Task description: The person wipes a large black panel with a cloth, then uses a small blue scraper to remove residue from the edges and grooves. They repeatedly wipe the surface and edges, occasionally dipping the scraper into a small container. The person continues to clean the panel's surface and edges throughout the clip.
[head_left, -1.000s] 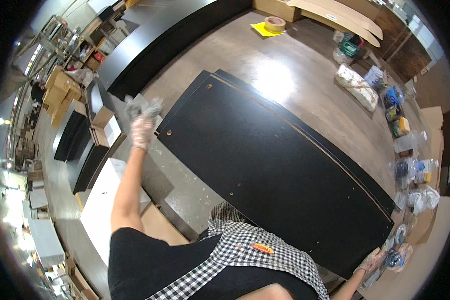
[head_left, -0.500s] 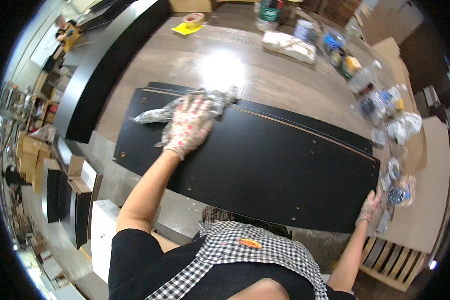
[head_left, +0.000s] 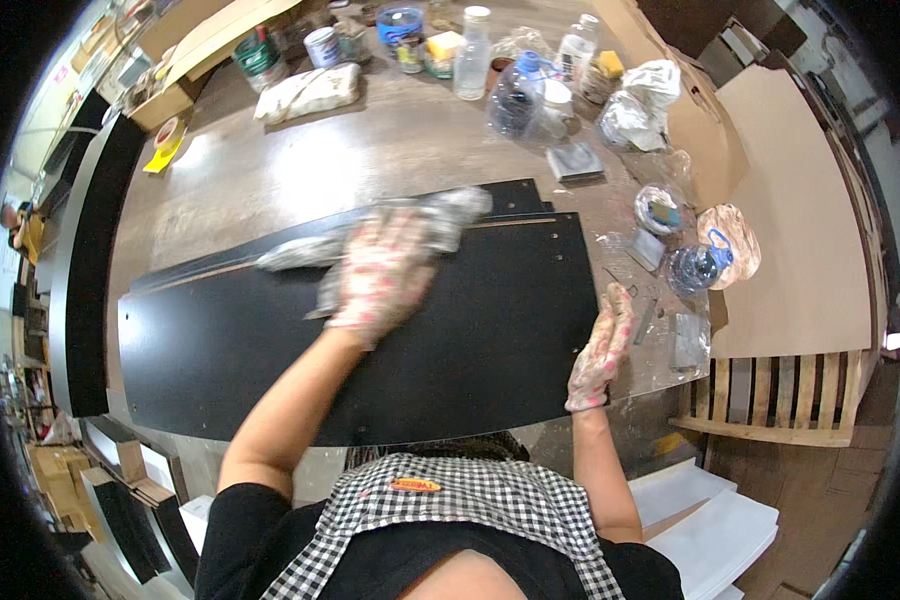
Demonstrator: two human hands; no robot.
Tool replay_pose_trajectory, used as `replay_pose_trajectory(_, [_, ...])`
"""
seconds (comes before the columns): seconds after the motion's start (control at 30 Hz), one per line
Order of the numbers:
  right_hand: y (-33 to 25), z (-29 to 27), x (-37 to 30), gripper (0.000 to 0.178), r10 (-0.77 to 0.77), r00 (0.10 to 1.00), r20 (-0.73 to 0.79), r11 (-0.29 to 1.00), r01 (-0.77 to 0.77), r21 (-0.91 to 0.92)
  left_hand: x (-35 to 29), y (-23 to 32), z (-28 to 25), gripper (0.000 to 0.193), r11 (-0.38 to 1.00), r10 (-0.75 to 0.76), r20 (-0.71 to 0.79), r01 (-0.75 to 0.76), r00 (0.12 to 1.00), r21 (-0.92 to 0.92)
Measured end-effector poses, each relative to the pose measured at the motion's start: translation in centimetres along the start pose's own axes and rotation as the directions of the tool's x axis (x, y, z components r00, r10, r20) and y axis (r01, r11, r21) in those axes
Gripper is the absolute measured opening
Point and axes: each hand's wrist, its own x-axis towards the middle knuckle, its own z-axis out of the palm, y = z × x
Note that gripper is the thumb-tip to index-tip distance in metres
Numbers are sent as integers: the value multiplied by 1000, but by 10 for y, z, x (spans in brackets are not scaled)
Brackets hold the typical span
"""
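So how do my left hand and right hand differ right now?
The left hand lies over a crumpled grey cloth on the black panel, while the right hand is at the panel's right-hand edge, with no cloth. The left hand looks motion-blurred; the right hand is sharper. Both wear pale gloves with pinkish marks.

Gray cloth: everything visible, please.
The cloth is mottled gray, crumpled and blurred; whether it is fabric or plastic film, I can't tell. It lies bunched across the far edge of the black board, under the gloved left hand, which hides its middle. A rumpled end sticks out right, a tapered one left, and a loose corner shows near the wrist.
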Motion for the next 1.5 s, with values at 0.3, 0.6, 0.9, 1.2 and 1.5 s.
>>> replay_pose_trajectory(0.3, [21,-86,42,51,91,987,-136,928,-34,371,38,111,-23,61,999,46,74,-45,996,-10])
replay_pose_trajectory(0.6, [32,-101,22,71,212,974,-85,903,-162,398,-14,211,25,64,761,539,70,-450,839,-468])
replay_pose_trajectory(0.9, [-1,-62,1,37,253,939,231,893,-319,317,-218,-47,-51,60,935,-311,103,285,945,211])
replay_pose_trajectory(1.2, [5,-37,0,35,143,974,178,964,-97,-246,-417,-367,-79,42,554,-728,-258,767,635,325])
replay_pose_trajectory(1.5, [10,-33,0,36,103,994,48,798,-54,-600,-458,-454,-153,43,433,-901,-260,773,348,-463])
